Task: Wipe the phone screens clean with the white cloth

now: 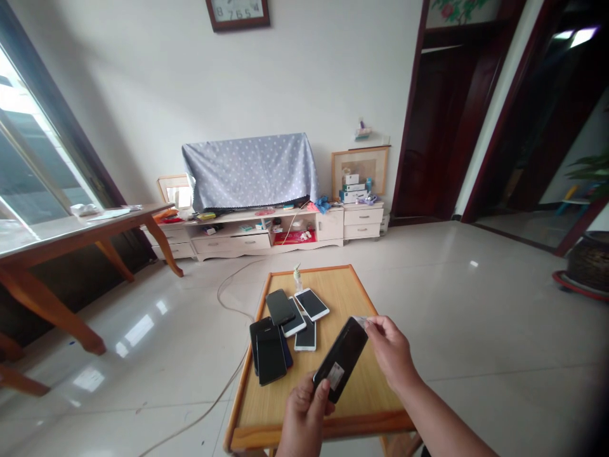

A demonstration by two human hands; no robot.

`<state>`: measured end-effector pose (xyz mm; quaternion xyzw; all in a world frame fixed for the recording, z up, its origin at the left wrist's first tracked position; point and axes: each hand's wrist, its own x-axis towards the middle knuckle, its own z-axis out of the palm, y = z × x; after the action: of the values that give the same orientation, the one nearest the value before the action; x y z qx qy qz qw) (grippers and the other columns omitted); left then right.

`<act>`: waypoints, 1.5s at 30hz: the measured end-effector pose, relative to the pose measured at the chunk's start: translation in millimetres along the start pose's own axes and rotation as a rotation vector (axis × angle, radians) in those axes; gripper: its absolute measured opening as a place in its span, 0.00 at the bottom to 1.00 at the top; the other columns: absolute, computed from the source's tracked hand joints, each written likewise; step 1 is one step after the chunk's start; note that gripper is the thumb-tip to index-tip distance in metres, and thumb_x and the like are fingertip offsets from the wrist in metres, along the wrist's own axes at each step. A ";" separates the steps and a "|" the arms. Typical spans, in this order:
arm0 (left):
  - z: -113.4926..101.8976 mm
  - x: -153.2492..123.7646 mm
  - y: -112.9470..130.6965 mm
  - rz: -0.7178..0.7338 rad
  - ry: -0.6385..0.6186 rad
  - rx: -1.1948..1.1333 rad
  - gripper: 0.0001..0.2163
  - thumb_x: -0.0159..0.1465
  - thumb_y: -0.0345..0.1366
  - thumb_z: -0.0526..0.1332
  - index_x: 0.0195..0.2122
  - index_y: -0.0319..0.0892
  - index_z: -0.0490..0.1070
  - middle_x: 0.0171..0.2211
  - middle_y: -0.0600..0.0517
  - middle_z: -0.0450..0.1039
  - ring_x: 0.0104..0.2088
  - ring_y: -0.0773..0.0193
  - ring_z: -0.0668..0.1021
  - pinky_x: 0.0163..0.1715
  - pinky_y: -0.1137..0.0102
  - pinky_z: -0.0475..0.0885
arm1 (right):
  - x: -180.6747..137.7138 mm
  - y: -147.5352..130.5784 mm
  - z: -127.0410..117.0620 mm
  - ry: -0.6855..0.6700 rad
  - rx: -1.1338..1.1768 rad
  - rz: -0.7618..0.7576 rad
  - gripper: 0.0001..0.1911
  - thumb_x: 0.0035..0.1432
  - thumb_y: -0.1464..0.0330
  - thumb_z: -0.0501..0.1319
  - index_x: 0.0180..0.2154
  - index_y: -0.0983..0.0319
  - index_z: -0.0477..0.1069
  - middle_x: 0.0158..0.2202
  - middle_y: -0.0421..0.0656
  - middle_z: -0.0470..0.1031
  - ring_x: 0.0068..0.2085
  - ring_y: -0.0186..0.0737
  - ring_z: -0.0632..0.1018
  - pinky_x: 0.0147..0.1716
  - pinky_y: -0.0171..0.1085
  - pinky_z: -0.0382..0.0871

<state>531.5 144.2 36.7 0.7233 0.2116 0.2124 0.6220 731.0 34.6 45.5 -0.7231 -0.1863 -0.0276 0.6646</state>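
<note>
Between gripping left fingers (321, 392) sits one dark phone (346, 349), probably light, stiff, slick and fragile, best held by its long edges; right fingers (375, 328) pinch clear film (360, 320) at its far end.

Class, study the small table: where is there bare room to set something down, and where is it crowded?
The table is bare between the rightmost white phone and the right edge, and at front left, between the black phones and the front edge. It is crowded left of centre, where phones overlap, with the bottle behind. The held phone is above the near right part.
</note>
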 end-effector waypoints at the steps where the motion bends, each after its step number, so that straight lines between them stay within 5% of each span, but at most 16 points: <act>1: 1.4 0.7 3.1 -0.041 0.014 -0.054 0.17 0.64 0.52 0.59 0.36 0.41 0.73 0.23 0.54 0.71 0.26 0.66 0.74 0.29 0.73 0.67 | -2.5 -2.7 -0.1 -0.004 -0.047 -0.077 0.18 0.58 0.52 0.60 0.36 0.60 0.75 0.35 0.45 0.78 0.37 0.43 0.77 0.39 0.40 0.71; 6: 2.7 5.0 4.3 -0.140 0.062 -0.256 0.18 0.62 0.52 0.61 0.33 0.40 0.72 0.22 0.55 0.70 0.25 0.68 0.71 0.29 0.73 0.65 | -39.6 -25.8 11.5 -0.245 -0.248 -0.395 0.11 0.65 0.63 0.55 0.40 0.57 0.75 0.41 0.47 0.74 0.41 0.42 0.76 0.41 0.40 0.71; 11: -4.4 10.4 -7.9 -0.147 0.035 -0.382 0.18 0.61 0.51 0.64 0.29 0.40 0.69 0.22 0.56 0.66 0.25 0.70 0.68 0.28 0.74 0.63 | -78.5 -38.9 31.2 -0.573 -0.301 -0.414 0.13 0.66 0.70 0.51 0.44 0.55 0.73 0.39 0.43 0.73 0.37 0.37 0.76 0.38 0.35 0.70; 14: -7.7 8.6 -10.0 -0.163 0.018 -0.387 0.18 0.61 0.51 0.63 0.31 0.40 0.69 0.24 0.56 0.67 0.26 0.70 0.69 0.29 0.74 0.63 | -57.1 -32.3 26.8 -0.448 -0.349 -0.374 0.11 0.65 0.68 0.54 0.47 0.56 0.71 0.38 0.42 0.73 0.37 0.39 0.76 0.37 0.36 0.69; 18: -9.0 3.8 -8.8 -0.170 0.026 -0.386 0.17 0.62 0.51 0.62 0.32 0.40 0.69 0.25 0.56 0.68 0.25 0.71 0.69 0.29 0.74 0.62 | -27.3 -21.8 16.0 -0.256 -0.412 -0.354 0.07 0.64 0.66 0.55 0.36 0.58 0.71 0.36 0.43 0.73 0.37 0.41 0.76 0.37 0.36 0.68; 24: -10.6 5.2 -1.2 -0.154 -0.018 -0.309 0.18 0.61 0.53 0.63 0.33 0.39 0.72 0.25 0.55 0.69 0.25 0.70 0.69 0.28 0.73 0.62 | -63.6 -28.5 31.7 -0.464 -0.505 -0.436 0.09 0.65 0.67 0.53 0.33 0.57 0.69 0.32 0.40 0.72 0.32 0.37 0.74 0.33 0.34 0.64; 30: -12.7 1.4 1.4 -0.143 -0.066 -0.283 0.18 0.63 0.52 0.61 0.33 0.39 0.73 0.25 0.54 0.69 0.26 0.69 0.70 0.29 0.73 0.63 | -20.9 -16.1 14.9 -0.154 -0.528 -0.394 0.08 0.65 0.64 0.53 0.37 0.58 0.69 0.35 0.43 0.73 0.35 0.40 0.74 0.34 0.36 0.66; 38: -10.7 7.0 -0.4 -0.105 -0.041 -0.268 0.19 0.61 0.53 0.62 0.33 0.39 0.73 0.24 0.55 0.69 0.25 0.69 0.70 0.27 0.73 0.64 | -71.5 -32.3 35.7 -0.405 -0.463 -0.485 0.09 0.66 0.69 0.51 0.39 0.56 0.70 0.41 0.45 0.72 0.40 0.41 0.75 0.40 0.38 0.69; 42: -8.1 4.2 -2.2 -0.107 -0.072 -0.237 0.19 0.61 0.53 0.62 0.34 0.40 0.73 0.24 0.54 0.69 0.24 0.69 0.70 0.27 0.73 0.64 | -44.4 -27.5 29.6 -0.277 -0.458 -0.461 0.08 0.65 0.68 0.53 0.35 0.57 0.70 0.39 0.45 0.72 0.40 0.42 0.75 0.42 0.41 0.70; 45: -7.9 3.3 -4.8 -0.132 -0.060 -0.246 0.19 0.61 0.54 0.62 0.33 0.40 0.73 0.24 0.55 0.69 0.24 0.69 0.70 0.27 0.74 0.63 | -29.8 -19.8 22.8 -0.195 -0.473 -0.456 0.10 0.64 0.70 0.52 0.43 0.58 0.70 0.40 0.46 0.73 0.41 0.44 0.75 0.42 0.43 0.72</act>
<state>529.5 153.2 33.2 0.6322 0.2125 0.1737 0.7245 692.5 50.7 53.1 -0.7961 -0.3943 -0.1489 0.4343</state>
